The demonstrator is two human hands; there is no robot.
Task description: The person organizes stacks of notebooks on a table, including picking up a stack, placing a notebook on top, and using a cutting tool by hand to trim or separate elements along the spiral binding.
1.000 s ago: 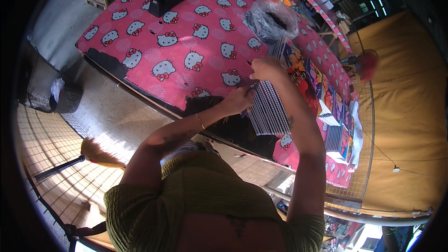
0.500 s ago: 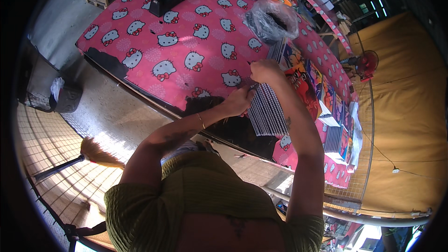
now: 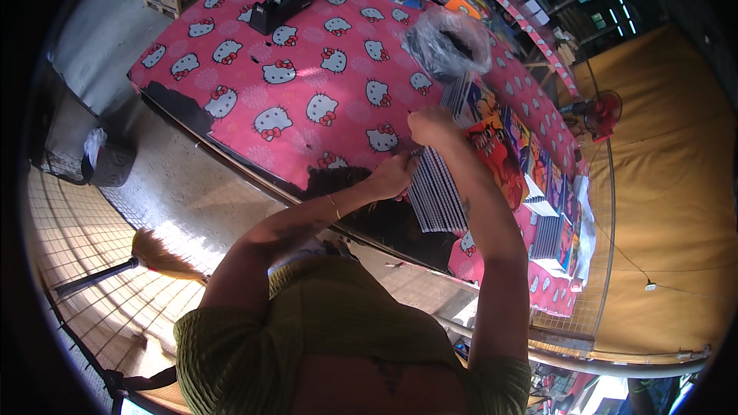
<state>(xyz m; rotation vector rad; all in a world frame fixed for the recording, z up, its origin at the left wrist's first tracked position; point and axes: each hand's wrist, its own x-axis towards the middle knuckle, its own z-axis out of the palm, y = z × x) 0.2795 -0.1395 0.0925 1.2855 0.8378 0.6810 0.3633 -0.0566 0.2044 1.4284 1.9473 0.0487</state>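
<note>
At the near edge of the tabletop [image 3: 254,77], covered in a pink cartoon-cat cloth, both hands meet over a stack of striped booklets [image 3: 435,194]. The stack lies just in front of the person, slightly to the right of centre, its long axis running from the near edge away toward the far side. The left hand [image 3: 393,175] is curled against the stack's left edge, fingers pinched narrow on what seems to be a single sheet or cover, though I cannot tell exactly what it grips. The right hand [image 3: 432,126] sits closed at the far end of the same stack, knuckles up; whether it holds a thin item or just presses down I cannot tell. The left hand is the nearer of the two to the stack's middle, while the right arm reaches over it from above.

Just to the right of the stack lie colourful picture books [image 3: 501,155], overlapping in a row that runs on along the tabletop toward further small piles [image 3: 555,232]. Beyond the hands sits a crumpled clear plastic bag [image 3: 450,44] with something dark inside. Far off on the left of the tabletop stands a black tape dispenser [image 3: 283,3]. On the floor to the left lie a broom [image 3: 146,255] and a small bin [image 3: 108,160].
</note>
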